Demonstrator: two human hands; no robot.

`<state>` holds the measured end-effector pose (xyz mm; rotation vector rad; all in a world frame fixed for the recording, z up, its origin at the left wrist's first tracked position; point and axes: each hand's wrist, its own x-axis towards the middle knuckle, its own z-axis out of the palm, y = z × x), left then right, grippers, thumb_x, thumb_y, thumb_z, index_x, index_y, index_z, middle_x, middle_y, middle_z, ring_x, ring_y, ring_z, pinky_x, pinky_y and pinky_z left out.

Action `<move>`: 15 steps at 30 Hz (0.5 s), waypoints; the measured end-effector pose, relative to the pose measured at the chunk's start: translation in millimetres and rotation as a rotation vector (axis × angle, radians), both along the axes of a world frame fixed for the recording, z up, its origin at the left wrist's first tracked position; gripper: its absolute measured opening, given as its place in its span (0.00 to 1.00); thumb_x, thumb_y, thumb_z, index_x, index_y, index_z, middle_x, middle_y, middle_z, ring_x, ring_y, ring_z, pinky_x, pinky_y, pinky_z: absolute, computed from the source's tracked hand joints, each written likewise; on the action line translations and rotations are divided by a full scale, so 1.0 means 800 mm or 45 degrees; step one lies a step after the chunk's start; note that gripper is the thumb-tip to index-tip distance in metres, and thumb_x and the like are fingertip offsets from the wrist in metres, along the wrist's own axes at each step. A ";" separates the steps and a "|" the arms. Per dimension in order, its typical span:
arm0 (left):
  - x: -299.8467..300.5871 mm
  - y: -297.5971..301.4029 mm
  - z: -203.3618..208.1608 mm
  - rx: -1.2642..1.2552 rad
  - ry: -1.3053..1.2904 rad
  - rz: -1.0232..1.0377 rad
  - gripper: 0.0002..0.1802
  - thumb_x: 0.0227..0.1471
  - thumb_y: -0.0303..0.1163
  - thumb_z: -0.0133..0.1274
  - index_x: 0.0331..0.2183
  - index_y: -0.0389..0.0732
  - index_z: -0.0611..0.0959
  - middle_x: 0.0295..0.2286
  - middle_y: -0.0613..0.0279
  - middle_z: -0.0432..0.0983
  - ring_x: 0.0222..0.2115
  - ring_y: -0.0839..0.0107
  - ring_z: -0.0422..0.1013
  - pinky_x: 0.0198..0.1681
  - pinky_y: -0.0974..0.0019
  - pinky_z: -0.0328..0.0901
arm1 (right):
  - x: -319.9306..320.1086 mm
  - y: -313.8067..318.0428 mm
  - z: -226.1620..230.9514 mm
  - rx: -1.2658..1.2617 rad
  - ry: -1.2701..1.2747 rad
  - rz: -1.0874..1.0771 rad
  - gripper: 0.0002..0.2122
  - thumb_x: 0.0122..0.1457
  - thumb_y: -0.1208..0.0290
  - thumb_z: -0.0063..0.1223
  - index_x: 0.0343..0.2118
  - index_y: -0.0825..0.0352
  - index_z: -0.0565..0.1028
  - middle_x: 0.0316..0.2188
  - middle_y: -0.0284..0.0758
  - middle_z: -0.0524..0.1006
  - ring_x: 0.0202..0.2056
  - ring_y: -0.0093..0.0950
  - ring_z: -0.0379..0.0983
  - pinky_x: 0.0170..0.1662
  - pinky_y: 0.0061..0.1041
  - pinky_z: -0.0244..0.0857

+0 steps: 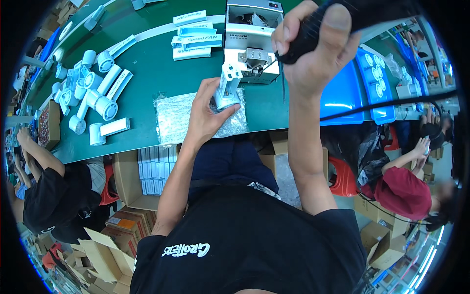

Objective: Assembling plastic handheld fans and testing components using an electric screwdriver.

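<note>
My left hand is closed round the round base of a white plastic handheld-fan housing, its open frame standing up from the palm side. It is held over a sheet of bubble wrap at the table's near edge. Raised to the right, my right hand grips a black electric screwdriver, whose thin bit points down toward the metal front of a screw feeder. The bit's tip lies beside the feeder; whether it carries a screw is too small to tell.
Several white fans lie heaped on the green table to the left. Printed white covers lie left of the feeder. Blue trays stand at right, and a black cable crosses there. Co-workers sit at both sides.
</note>
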<state>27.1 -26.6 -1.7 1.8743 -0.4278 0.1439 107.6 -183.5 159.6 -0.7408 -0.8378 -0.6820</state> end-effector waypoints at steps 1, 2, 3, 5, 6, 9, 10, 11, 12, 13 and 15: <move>0.000 -0.001 0.001 0.001 -0.001 -0.003 0.36 0.43 0.26 0.71 0.55 0.36 0.78 0.48 0.56 0.72 0.47 0.64 0.73 0.46 0.65 0.71 | 0.010 0.005 0.000 0.260 -0.391 0.424 0.35 0.69 0.53 0.53 0.69 0.73 0.54 0.15 0.31 0.69 0.12 0.18 0.62 0.15 0.17 0.57; 0.001 -0.002 0.001 -0.010 0.009 0.002 0.36 0.43 0.26 0.71 0.55 0.36 0.78 0.48 0.55 0.72 0.47 0.64 0.73 0.47 0.65 0.71 | 0.008 0.007 -0.003 0.279 -0.423 0.557 0.41 0.66 0.48 0.56 0.69 0.72 0.51 0.14 0.32 0.69 0.11 0.18 0.63 0.14 0.18 0.58; 0.000 0.000 0.000 -0.020 0.023 0.013 0.36 0.43 0.26 0.72 0.56 0.35 0.78 0.48 0.55 0.72 0.47 0.64 0.73 0.47 0.64 0.70 | -0.007 0.012 -0.001 0.283 -0.420 0.560 0.41 0.66 0.48 0.56 0.69 0.72 0.51 0.14 0.32 0.69 0.11 0.18 0.63 0.14 0.18 0.58; 0.000 0.004 -0.005 -0.009 0.005 0.019 0.36 0.43 0.27 0.72 0.56 0.35 0.78 0.48 0.55 0.72 0.47 0.63 0.73 0.48 0.64 0.70 | -0.066 0.021 0.011 -0.055 0.215 0.014 0.45 0.64 0.45 0.58 0.70 0.74 0.48 0.15 0.33 0.71 0.12 0.18 0.64 0.15 0.18 0.59; 0.002 0.004 -0.005 -0.001 -0.018 0.022 0.37 0.44 0.27 0.72 0.56 0.35 0.77 0.48 0.55 0.72 0.48 0.63 0.72 0.49 0.64 0.69 | -0.083 0.024 0.017 -0.224 0.528 -0.266 0.47 0.63 0.44 0.59 0.70 0.75 0.47 0.16 0.33 0.72 0.12 0.19 0.65 0.16 0.17 0.59; 0.001 0.003 -0.003 -0.039 0.001 0.005 0.37 0.44 0.28 0.72 0.56 0.34 0.77 0.48 0.54 0.73 0.48 0.62 0.72 0.50 0.63 0.68 | -0.078 0.028 0.001 -0.230 0.570 -0.188 0.47 0.62 0.50 0.64 0.69 0.78 0.48 0.18 0.34 0.75 0.15 0.18 0.66 0.18 0.16 0.60; 0.002 0.001 -0.004 -0.038 -0.004 0.004 0.37 0.44 0.28 0.72 0.56 0.34 0.77 0.48 0.54 0.73 0.48 0.62 0.72 0.50 0.63 0.68 | -0.062 0.025 -0.016 -0.228 0.565 -0.189 0.47 0.62 0.50 0.64 0.69 0.78 0.48 0.18 0.34 0.75 0.15 0.18 0.66 0.18 0.16 0.60; 0.003 0.000 -0.005 -0.037 -0.004 -0.006 0.37 0.44 0.28 0.72 0.56 0.35 0.77 0.48 0.54 0.73 0.48 0.61 0.72 0.51 0.63 0.68 | -0.038 0.022 -0.037 -0.262 0.244 -0.196 0.30 0.66 0.56 0.57 0.57 0.72 0.56 0.19 0.36 0.74 0.15 0.21 0.68 0.18 0.18 0.64; 0.003 0.001 -0.006 -0.035 -0.002 -0.009 0.38 0.44 0.28 0.72 0.56 0.35 0.77 0.48 0.54 0.73 0.48 0.61 0.72 0.52 0.63 0.68 | -0.025 0.025 -0.041 -0.291 -0.076 -0.195 0.13 0.71 0.63 0.50 0.45 0.67 0.63 0.19 0.39 0.74 0.15 0.23 0.70 0.17 0.20 0.67; 0.003 0.001 -0.006 -0.035 -0.003 -0.005 0.38 0.44 0.28 0.72 0.56 0.35 0.77 0.48 0.54 0.73 0.48 0.61 0.72 0.52 0.63 0.68 | -0.020 0.024 -0.045 -0.290 -0.078 -0.191 0.13 0.71 0.63 0.50 0.45 0.67 0.63 0.19 0.39 0.74 0.15 0.23 0.70 0.17 0.20 0.67; 0.002 0.001 -0.005 -0.064 -0.001 -0.005 0.37 0.44 0.28 0.72 0.56 0.35 0.77 0.48 0.53 0.73 0.48 0.60 0.72 0.52 0.63 0.67 | -0.015 0.024 -0.048 -0.290 -0.110 -0.205 0.13 0.70 0.64 0.52 0.45 0.67 0.63 0.20 0.40 0.75 0.15 0.23 0.71 0.18 0.20 0.69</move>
